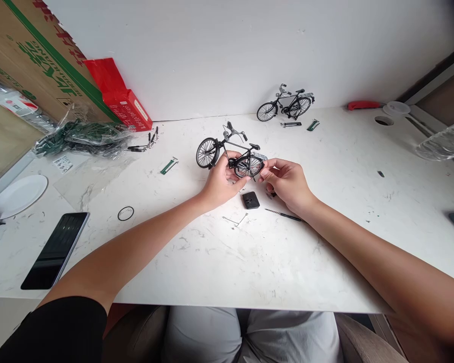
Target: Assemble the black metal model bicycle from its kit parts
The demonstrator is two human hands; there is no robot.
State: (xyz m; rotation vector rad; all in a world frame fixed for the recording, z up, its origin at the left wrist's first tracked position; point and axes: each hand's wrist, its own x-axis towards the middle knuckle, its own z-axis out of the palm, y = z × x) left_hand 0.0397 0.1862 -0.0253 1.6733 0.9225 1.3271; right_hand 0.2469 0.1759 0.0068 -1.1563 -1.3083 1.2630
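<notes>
Model bicycle (237, 146) sits roughly upright in two hands over the middle of the table (212, 262), its front wheel to the left. The left hand (225, 181) grasps it low, fingers around the frame and rear wheel, probably to steady it and leave the back end exposed. The right hand (287, 184) has thumb and forefinger closed at the rear of the back wheel; whether they also pinch a smaller part, I cannot tell. A black block (250, 200) and a thin black tool (283, 214) lie just nearer, likely for easy reach. A second bicycle (286, 109) stands near the far wall (212, 65), well apart. The near edge runs above the lap (204, 335); a phone (55, 250) and plastic bags (85, 138) crowd the left, so the right offers more room for moving.
</notes>
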